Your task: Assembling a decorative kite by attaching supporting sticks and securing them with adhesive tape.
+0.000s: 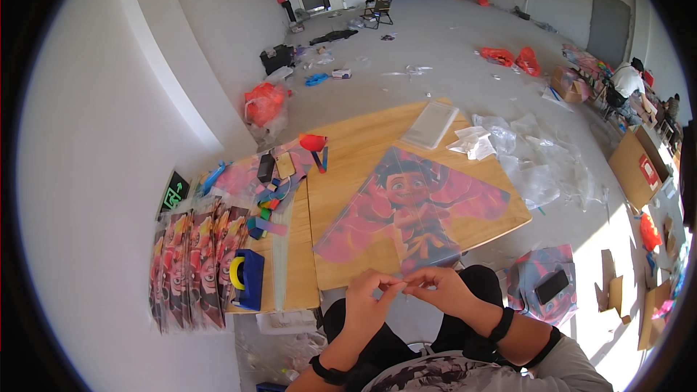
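A triangular kite [414, 199], printed with a cartoon figure on red and pink, lies spread on the wooden table [356, 152]. Just off its near edge, above my lap, my left hand [369, 294] and my right hand [441, 289] meet. Thumb and fingers are pinched together on each, fingertips almost touching. Whatever is between them is too small to make out. To the left stands a blue tape dispenser [252, 281] with a yellow roll, beside a bundle of thin pale rods [283, 254].
Packed printed kites [196, 268] hang over the table's left end. A clear plastic case [430, 125] sits at the far edge. Plastic bags [537, 167] lie right of the table. Low on the right, a black phone [552, 287] rests on printed sheets. Another person [628, 87] sits far right.
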### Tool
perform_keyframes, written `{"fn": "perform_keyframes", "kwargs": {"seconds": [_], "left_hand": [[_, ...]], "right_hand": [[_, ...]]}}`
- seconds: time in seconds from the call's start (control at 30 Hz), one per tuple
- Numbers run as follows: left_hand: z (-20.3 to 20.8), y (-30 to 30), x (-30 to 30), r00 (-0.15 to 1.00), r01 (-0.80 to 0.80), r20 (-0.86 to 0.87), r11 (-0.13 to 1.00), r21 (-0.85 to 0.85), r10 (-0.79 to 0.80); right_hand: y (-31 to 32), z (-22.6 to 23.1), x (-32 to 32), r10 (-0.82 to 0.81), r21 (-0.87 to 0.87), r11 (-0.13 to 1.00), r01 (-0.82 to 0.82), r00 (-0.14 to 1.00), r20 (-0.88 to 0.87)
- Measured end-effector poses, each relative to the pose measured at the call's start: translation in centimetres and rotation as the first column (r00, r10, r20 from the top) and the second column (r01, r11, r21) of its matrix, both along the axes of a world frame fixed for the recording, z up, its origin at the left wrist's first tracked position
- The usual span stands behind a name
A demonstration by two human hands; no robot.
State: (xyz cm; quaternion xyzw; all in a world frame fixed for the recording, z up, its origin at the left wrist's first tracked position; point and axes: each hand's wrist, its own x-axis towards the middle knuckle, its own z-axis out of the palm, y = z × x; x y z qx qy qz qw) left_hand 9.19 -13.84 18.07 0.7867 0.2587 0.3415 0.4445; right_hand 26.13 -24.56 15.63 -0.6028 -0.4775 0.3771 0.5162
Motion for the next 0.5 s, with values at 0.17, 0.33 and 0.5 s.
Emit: {"fn": "perform_keyframes", "kwargs": {"seconds": [0.17, 0.33, 0.5], "left_hand": [[-0.5, 2.3, 0.4, 0.996, -0.082, 0.02, 0.997, 0.008, 0.082], [-2.8, 5.3, 2.1, 0.987, -0.154, 0.035, 0.985, -0.084, 0.157], [-7.1, 9.5, 4.2, 0.972, -0.21, 0.072, 0.965, -0.157, 0.223]], "right_hand": [[2.5, -1.2, 0.4, -0.086, -0.136, 0.989, 0.055, 0.969, -0.232], [6.2, -4.2, 1.9, -0.108, -0.136, 0.987, 0.087, 0.982, -0.156], [10.1, -6.3, 2.8, -0.175, -0.179, 0.977, 0.112, 0.904, -0.391]]}}
